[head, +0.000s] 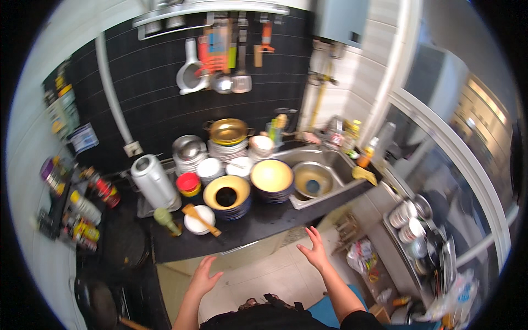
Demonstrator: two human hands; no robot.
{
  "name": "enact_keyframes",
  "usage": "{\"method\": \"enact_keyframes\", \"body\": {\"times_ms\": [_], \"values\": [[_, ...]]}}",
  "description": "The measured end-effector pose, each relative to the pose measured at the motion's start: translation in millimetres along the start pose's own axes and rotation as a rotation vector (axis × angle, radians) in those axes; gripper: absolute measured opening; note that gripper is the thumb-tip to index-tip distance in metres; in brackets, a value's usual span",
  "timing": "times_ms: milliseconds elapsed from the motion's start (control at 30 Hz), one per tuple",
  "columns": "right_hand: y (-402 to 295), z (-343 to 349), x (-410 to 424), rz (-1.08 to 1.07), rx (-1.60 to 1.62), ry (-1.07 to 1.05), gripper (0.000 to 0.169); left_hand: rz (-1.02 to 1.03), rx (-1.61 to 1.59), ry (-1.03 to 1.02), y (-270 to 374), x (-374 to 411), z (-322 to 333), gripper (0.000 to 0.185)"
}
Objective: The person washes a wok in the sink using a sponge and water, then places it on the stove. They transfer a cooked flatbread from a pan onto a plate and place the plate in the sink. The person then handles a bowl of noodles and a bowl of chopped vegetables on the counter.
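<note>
My left hand (204, 275) is raised in front of the counter's edge, fingers apart, holding nothing. To its right, my right hand (314, 251) is also empty, with thumb and fingers spread. Beyond them on the black counter (264, 227) stand two stacks of yellow-lined bowls, one stack (227, 198) with something dark inside the top bowl, the other (272, 177) beside the sink. Nearest my left hand is a white bowl (194, 225) with a wooden spatula (210, 226) lying across it. A pale green bottle-like item (166, 220) is left of that bowl.
A steel sink (338, 165) holding a metal basin (312, 181) is at the right. Stacked plates (229, 152) and a grey jug (152, 181) stand at the back. Pans (99, 303) lie at the left, a dish-filled shelf (396, 243) at the right.
</note>
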State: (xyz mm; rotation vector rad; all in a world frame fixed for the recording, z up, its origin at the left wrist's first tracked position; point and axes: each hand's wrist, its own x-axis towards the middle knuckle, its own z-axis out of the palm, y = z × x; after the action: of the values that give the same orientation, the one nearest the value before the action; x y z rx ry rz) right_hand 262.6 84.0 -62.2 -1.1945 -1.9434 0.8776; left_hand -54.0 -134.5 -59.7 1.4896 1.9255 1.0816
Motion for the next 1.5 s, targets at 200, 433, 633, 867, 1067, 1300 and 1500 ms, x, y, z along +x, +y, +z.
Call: {"method": "enact_keyframes", "body": {"times_ms": [200,433,633,867,1067,1300,1500], "values": [[-62,56,32,-0.277,0.062,-0.124,0.061,-0.15,0.145,0.247,-7,-59,-24,0.054],[-75,119,54,-0.407,0.0,-0.361,0.054,-0.456,0.206,0.496,6,-133,-20,0.053],[-100,159,49,-0.511,0.141,-0.567,0.048,-0.569,0.281,0.657,24,-181,8,0.051],[-89,217,28,-0.555,0.25,-0.731,0.047,-0.763,0.278,0.814,51,-237,41,0.048],[-110,235,25,-0.532,0.276,-0.81,0.049,-0.764,0.301,0.923,65,-260,31,0.047],[-147,268,11,-0.494,0.213,-0.917,0.047,-0.642,0.345,1.057,83,-267,-30,0.04],[-207,318,-28,-0.735,0.153,-0.974,0.037,-0.626,0.389,1.077,84,-292,-59,0.038]]}}
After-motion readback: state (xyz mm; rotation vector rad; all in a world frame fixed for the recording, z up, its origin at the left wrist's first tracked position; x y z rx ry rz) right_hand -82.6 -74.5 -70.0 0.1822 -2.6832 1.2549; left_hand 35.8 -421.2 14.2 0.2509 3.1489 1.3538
